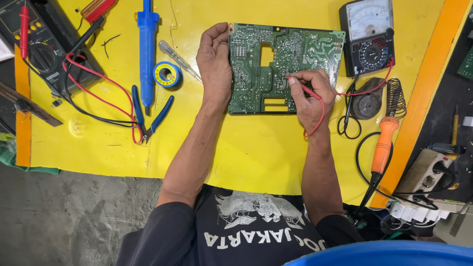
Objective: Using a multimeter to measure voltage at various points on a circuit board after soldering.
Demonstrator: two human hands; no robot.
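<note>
Fingers of right hand (310,93) pinch a red probe (301,88); left hand (214,56), seemingly curled, grips circuit board (256,74).

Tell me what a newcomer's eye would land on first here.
The green circuit board at top centre of the bright yellow table stands out first. The left hand grips the board's left edge, while the right hand presses a red probe against it. The probe's lead runs toward an analog meter at the upper right.
</note>
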